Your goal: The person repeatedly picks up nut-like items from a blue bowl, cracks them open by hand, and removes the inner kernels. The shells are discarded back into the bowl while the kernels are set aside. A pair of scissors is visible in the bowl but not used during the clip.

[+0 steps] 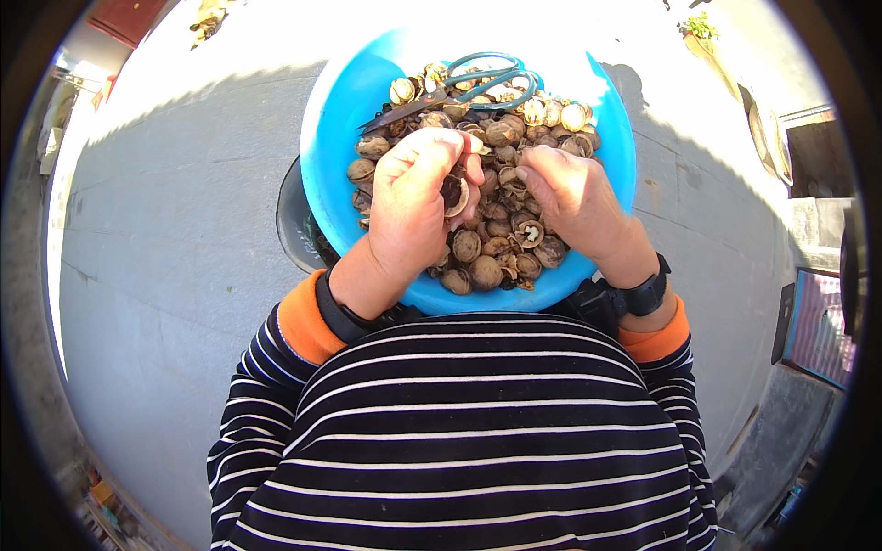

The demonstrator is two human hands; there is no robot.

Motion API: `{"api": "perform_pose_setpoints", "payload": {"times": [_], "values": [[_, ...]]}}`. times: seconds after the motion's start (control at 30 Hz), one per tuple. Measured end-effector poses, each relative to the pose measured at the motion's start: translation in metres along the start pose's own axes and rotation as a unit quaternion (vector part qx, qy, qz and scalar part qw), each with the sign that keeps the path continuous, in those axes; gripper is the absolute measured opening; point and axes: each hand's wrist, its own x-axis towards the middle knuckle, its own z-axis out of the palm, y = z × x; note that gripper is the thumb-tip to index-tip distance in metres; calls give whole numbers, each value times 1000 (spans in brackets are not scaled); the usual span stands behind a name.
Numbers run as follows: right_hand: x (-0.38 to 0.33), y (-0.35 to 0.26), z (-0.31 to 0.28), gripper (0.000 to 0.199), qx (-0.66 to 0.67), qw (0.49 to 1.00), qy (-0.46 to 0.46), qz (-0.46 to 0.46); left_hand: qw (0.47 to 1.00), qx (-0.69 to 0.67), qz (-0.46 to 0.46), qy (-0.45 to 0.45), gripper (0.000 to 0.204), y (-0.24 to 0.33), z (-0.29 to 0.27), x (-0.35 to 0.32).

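Left hand (409, 207) is closed around a nut half (456, 196), fingers curled over it and the thumb pressed to its rim; the half is held just above the heap in the bowl (335, 138). Right hand (571, 197) is loosely curled, fingertips down among the nuts (487, 262) on the right of the heap; whether it grips one cannot be told, as the fingers hide the contact. The two hands stand near each other but apart. Scissors (459, 87) with green handles lie across the far side of the heap, blades closed and pointing left, clear of both hands. The bowl is blue, held close to the person's striped front, over paved ground (165, 230); its far rim is washed out by sun. Risks, as judged: the bowl is piled high with whole nuts and broken shells, so a hard press or a slip of the left thumb could flick pieces over the rim. Sharp shell edges could nick the fingertips. The scissors rest loosely on a shifting pile and could slide towards the hands if the heap is stirred.
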Motion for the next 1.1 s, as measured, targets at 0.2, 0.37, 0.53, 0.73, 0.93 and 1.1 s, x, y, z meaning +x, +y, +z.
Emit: {"api": "perform_pose_setpoints", "payload": {"times": [0.2, 0.37, 0.53, 0.73, 0.93, 1.1], "values": [[2, 0, -1, 8, -19, 999, -11, -30, 999, 24, -19, -31, 24, 1, -3, 1], [5, -4, 5, 10, -133, 991, -24, -22, 999, 24, -27, -28, 23, 0, -3, 1], [9, -2, 9, 12, -139, 990, 10, -12, 999, 25, -26, -28, 24, 2, -3, 2], [13, -11, -9, 12, 60, 995, 66, 41, 997, 62, -39, -21, 26, 2, 2, 1], [20, -31, -19, 9, 186, 981, 48, 29, 987, 26, -132, -91, 28, 6, 4, 0], [3, -15, -45, 22, 409, 858, 79, 301, 987, -2, -141, -81, 14, 5, 3, 1]]}}
